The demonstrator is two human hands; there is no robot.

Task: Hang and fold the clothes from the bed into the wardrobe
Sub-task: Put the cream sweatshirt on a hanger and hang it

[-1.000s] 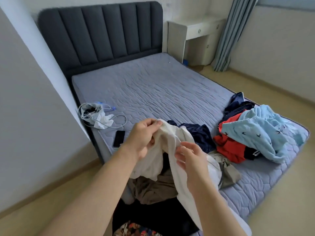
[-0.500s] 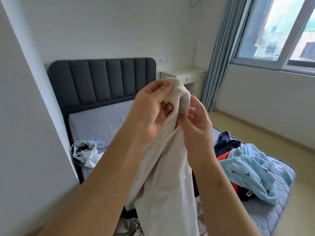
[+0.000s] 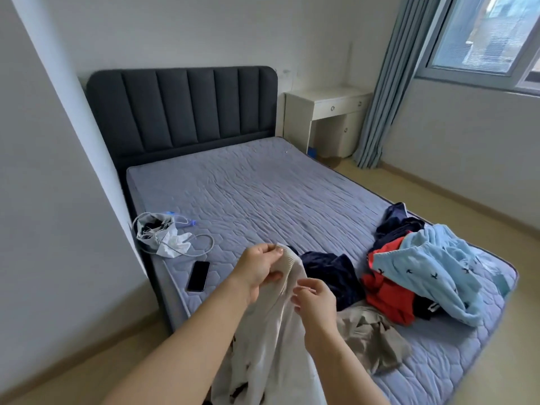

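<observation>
Over the foot of the bed (image 3: 263,194), my left hand (image 3: 257,270) and right hand (image 3: 317,301) both pinch the ribbed edge of the white sweater (image 3: 271,343), so I'd slide them apart along it to find the shoulders

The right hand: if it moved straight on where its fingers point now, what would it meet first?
The right hand pinches the cream garment, so that comes first; just beyond, probably the left hand, though depth is unclear.
</observation>
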